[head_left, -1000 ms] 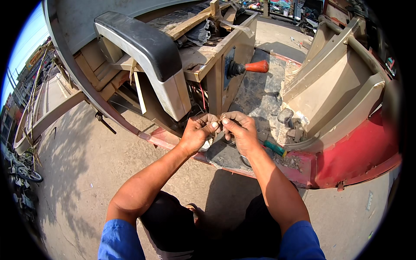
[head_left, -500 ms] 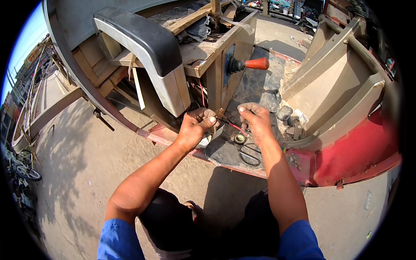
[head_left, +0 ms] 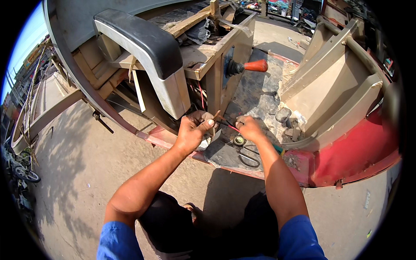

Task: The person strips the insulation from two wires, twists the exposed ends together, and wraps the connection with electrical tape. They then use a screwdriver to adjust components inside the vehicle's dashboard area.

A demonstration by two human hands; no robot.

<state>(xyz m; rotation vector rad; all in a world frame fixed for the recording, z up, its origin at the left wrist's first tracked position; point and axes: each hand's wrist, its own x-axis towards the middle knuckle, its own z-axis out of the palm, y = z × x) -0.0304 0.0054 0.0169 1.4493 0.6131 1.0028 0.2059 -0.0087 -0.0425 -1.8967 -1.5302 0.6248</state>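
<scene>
The fingers of the left hand (head_left: pixel 193 131) are pressing together, thumb against the curled fingers, on a thin brown strand (head_left: pixel 216 115) whose finer detail is too small to tell. The fingers of the right hand (head_left: pixel 249 128) are closing on a red-and-black wire (head_left: pixel 233 127), which is running across the gap between the two hands, just above the vehicle's floor edge. Half a second earlier the right hand was standing higher and clear of the wire, its fingers raised; now it is gripping it, while the left hand is keeping nearly the same place. Below the right hand, a roll of tape (head_left: pixel 239 140) is lying near the dark looped handles of scissors (head_left: pixel 249 157); a green-handled tool (head_left: pixel 278 150) is showing partly behind the right forearm. Beyond the hands, a gear lever (head_left: pixel 255 66) with an orange-red knob is projecting from a beige box frame (head_left: pixel 213 84), and a black-and-grey armrest (head_left: pixel 167 65) is arching at left. A red body panel (head_left: pixel 359 145) is curving at right; on the paving beside it, a pale marking (head_left: pixel 367 199) is remaining too small to read.
</scene>
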